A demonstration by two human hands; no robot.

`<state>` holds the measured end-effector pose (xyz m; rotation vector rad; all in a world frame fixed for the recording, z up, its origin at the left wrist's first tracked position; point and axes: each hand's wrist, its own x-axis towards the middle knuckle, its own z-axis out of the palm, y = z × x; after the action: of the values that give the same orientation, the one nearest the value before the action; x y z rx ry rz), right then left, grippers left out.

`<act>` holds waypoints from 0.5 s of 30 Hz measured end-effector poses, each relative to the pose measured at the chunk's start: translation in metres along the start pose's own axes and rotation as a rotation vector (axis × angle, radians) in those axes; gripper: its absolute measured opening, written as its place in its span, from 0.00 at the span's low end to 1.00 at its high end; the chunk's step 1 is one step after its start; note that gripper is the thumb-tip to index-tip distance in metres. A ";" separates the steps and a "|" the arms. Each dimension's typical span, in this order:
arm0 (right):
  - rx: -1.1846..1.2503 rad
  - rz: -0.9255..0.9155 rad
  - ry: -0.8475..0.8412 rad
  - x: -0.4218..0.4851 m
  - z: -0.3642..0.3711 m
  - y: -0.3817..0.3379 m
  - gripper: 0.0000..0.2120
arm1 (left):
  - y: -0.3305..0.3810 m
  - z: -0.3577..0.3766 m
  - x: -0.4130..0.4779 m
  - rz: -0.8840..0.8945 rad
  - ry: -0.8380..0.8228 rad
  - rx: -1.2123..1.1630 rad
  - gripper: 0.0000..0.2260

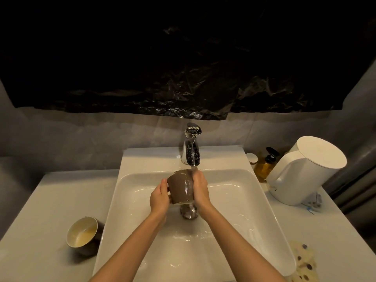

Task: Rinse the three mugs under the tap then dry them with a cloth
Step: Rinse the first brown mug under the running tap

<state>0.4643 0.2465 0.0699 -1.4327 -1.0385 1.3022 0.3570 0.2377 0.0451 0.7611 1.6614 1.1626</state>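
- No brand, label or other writing can be read on anything here.
- A brown mug (pixel 181 186), glossy and wet, smooth glazed ceramic with a tapering round wall, is held over the basin of the sink (pixel 126 192), tilted with its mouth turned away from the camera.
- The left hand (pixel 159 197) has its fingers curled closed at the mug's left side, where the handle seems to be, though the handle itself is hidden.
- The right hand (pixel 200 189) lies flat against the mug's right wall, fingers together and pressed to the glaze.
- Just above the right fingertips, a thin stream falls from a chrome tap (pixel 191 147) with a polished, curved spout.
- Below the right palm sits a shiny metal drain (pixel 189 212).
- Well left of the left fingers, a second mug (pixel 82 234) stands on the matt white counter (pixel 40 200), dark outside, pale cream inside.
- Far right of the right fingers: a smooth white plastic jug (pixel 305 169), an amber pump bottle (pixel 265 164), and a cream cloth with dark dots (pixel 303 259).
- Crinkled black plastic sheeting (pixel 183 68) hangs above.
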 end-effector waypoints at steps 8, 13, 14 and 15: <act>0.053 0.242 0.080 0.002 0.015 0.013 0.26 | 0.007 -0.009 0.005 0.020 0.025 0.075 0.17; -0.092 0.045 0.091 -0.007 0.014 0.004 0.25 | 0.009 -0.012 0.008 0.093 -0.048 0.167 0.15; -0.043 0.088 0.071 -0.003 0.010 0.001 0.28 | 0.009 -0.013 0.008 0.104 -0.063 0.171 0.15; -0.012 0.123 0.050 -0.001 0.007 -0.002 0.31 | 0.009 -0.013 0.008 0.105 -0.067 0.167 0.15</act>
<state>0.4576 0.2468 0.0715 -1.5506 -0.9388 1.3418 0.3417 0.2430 0.0521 0.9930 1.6939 1.0668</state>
